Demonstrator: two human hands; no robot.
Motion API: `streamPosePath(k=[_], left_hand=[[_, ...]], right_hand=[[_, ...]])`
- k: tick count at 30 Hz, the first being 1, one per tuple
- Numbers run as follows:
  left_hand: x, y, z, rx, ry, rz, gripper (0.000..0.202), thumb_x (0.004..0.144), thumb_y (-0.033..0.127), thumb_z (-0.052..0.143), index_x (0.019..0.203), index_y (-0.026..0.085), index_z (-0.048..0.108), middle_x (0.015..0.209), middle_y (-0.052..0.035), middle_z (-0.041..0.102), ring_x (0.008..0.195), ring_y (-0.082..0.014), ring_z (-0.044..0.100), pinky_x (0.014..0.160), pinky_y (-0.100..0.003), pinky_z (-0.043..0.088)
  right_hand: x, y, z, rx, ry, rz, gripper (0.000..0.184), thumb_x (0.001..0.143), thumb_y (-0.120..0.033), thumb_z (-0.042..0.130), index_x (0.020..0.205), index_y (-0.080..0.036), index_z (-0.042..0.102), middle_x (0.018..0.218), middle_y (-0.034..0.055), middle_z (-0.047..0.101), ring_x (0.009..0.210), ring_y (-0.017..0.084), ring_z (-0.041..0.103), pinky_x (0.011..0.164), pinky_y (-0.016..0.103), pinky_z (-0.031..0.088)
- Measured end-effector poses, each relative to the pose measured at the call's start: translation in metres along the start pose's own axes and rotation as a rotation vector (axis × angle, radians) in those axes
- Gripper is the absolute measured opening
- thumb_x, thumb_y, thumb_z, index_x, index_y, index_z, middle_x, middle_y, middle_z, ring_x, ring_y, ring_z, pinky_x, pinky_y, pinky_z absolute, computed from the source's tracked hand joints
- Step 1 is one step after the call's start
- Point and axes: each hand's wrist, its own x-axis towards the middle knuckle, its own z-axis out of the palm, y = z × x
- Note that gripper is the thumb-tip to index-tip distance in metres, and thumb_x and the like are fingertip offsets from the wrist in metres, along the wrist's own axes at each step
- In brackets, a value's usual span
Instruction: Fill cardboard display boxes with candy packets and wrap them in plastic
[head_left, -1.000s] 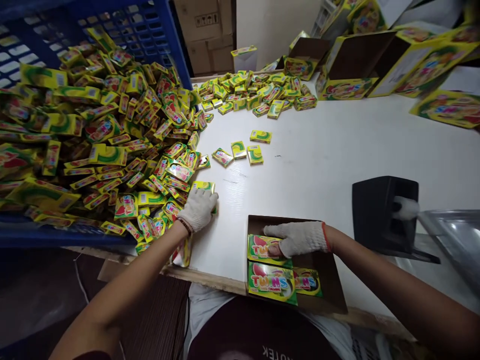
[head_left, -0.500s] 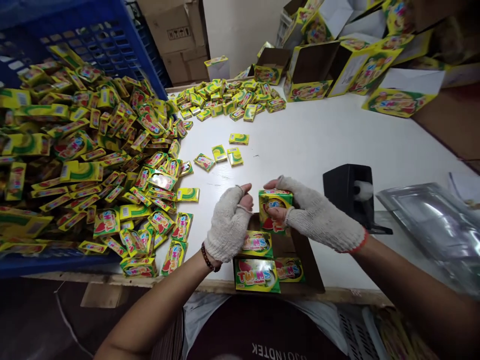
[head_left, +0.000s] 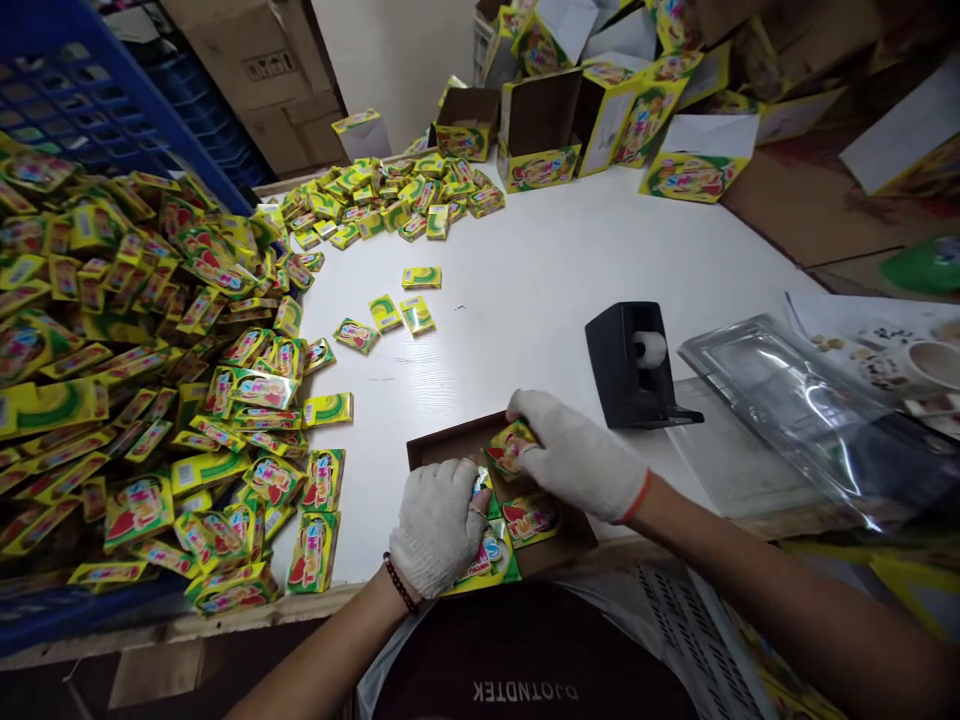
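My left hand [head_left: 441, 525], in a white fingerless knit glove, is curled over the near left part of an open brown carton [head_left: 444, 443]. Its fingers and thumb close on a small yellow-green TWINS box [head_left: 481, 480], mostly hidden by the hand. Another TWINS box [head_left: 491, 560] lies below that hand. My right hand [head_left: 574, 460], gloved alike with a red cuff edge, grips a tilted TWINS box [head_left: 511, 449] between thumb and fingers, inside the carton. Just beneath it a further TWINS box [head_left: 530, 519] lies flat in the carton.
Heaped TWINS boxes [head_left: 150, 400] spill from a blue crate [head_left: 112, 90] at left. Several loose ones [head_left: 418, 315] lie on the white table [head_left: 510, 270]. A black tape dispenser [head_left: 626, 365] and clear plastic sheets [head_left: 795, 400] lie right. Open display cartons [head_left: 540, 130] stand behind.
My right hand has lowered its TWINS box into the carton and tilted it. My left hand has moved down onto the boxes. The carton has turned, and the camera view has shifted right.
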Motion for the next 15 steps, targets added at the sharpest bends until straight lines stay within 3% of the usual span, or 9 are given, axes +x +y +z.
streamPosePath(k=[5, 10, 15], left_hand=[[0.000, -0.005, 0.005, -0.007, 0.071, 0.043, 0.027, 0.100, 0.032, 0.035, 0.105, 0.019, 0.058, 0.097, -0.0085, 0.067, 0.087, -0.0279, 0.061, 0.077, -0.043, 0.047], [0.001, -0.003, 0.005, 0.002, 0.068, 0.028, 0.025, 0.100, 0.029, 0.035, 0.098, 0.020, 0.058, 0.093, -0.0075, 0.066, 0.085, -0.0272, 0.060, 0.076, -0.042, 0.045], [0.002, -0.001, 0.002, 0.006, 0.050, 0.031, 0.024, 0.099, 0.028, 0.035, 0.097, 0.021, 0.058, 0.094, -0.0081, 0.067, 0.085, -0.0269, 0.060, 0.076, -0.041, 0.045]], right_hand=[[0.007, 0.000, 0.021, -0.255, -0.276, 0.064, 0.035, 0.085, -0.007, 0.051, 0.118, -0.016, 0.059, 0.118, 0.0127, 0.065, 0.099, 0.024, 0.066, 0.074, 0.030, 0.044], [0.011, 0.006, 0.028, -0.369, -0.352, 0.079, 0.035, 0.085, -0.008, 0.056, 0.118, -0.016, 0.061, 0.115, 0.0125, 0.066, 0.099, 0.024, 0.065, 0.074, 0.030, 0.045], [0.014, -0.005, 0.031, -0.798, -0.312, -0.254, 0.023, 0.087, -0.017, 0.058, 0.103, -0.011, 0.073, 0.112, 0.0222, 0.066, 0.112, 0.037, 0.056, 0.093, 0.048, 0.043]])
